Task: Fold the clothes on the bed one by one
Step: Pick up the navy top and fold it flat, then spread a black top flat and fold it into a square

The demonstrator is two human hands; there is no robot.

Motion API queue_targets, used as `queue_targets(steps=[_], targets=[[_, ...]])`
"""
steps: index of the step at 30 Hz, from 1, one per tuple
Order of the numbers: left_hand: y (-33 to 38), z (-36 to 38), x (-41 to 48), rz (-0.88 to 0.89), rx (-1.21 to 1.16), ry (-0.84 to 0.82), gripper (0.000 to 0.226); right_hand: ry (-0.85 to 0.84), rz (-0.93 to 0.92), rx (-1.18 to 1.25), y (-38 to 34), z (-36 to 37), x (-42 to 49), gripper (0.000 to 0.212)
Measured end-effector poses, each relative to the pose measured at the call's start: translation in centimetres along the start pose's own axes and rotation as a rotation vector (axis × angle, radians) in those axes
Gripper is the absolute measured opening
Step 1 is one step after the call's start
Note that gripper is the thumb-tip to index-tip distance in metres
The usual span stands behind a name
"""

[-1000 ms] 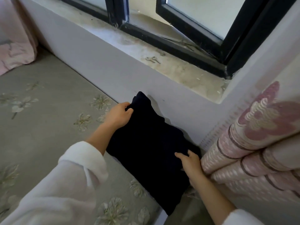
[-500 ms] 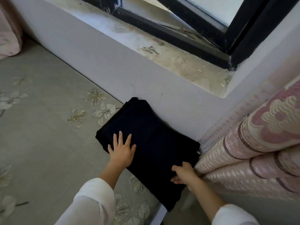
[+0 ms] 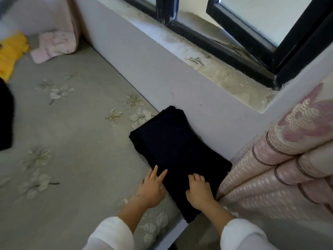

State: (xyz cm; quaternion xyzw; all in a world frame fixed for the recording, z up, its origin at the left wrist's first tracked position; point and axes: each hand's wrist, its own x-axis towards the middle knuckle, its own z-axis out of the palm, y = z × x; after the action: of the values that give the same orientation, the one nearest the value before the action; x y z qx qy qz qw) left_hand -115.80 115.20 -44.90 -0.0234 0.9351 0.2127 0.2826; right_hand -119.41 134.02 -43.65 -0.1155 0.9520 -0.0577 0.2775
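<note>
No text, label, brand or number can be read anywhere (only floral patterns).

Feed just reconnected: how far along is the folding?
Done: the dark garment lies folded flat against the wall. In hand: left hand and right hand rest at its near end. Left: a yellow garment and a pink cloth lie crumpled at the far end of the bed.

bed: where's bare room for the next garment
Bare: the wide sheet between the folded dark garment, the pink cloth, the yellow cloth and the wall. Crowded: the curtain corner, where left hand and right hand touch that garment.
</note>
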Motion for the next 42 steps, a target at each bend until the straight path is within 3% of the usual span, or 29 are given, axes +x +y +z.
queue_targets(steps=[5,8,16,27,35,42], targets=[[-4.3,-0.5,-7.5,-0.219,-0.166,0.115,0.064,0.101,-0.232,0.056,-6.8,-0.2,-2.1,0.042],[-8.2,0.4,-14.1,-0.378,-0.280,0.207,0.061,0.021,-0.372,-0.016,-12.5,1.5,-4.5,0.037],[-18.7,7.2,-35.7,-0.746,-0.501,0.361,0.055,-0.178,-0.739,-0.146,-29.5,11.3,-16.2,0.047],[-29.1,15.1,-62.6,-1.188,-0.698,0.759,0.051,-0.290,-1.227,-0.358,-52.3,23.5,-33.1,0.052],[-40.7,17.3,-76.9,-1.365,-0.658,0.785,0.052,-0.341,-1.438,-0.400,-68.3,31.8,-42.7,0.056],[-54.6,15.3,-86.8,-1.347,-0.594,0.802,0.050,-0.316,-1.406,-0.375,-84.3,37.0,-47.7,0.053]])
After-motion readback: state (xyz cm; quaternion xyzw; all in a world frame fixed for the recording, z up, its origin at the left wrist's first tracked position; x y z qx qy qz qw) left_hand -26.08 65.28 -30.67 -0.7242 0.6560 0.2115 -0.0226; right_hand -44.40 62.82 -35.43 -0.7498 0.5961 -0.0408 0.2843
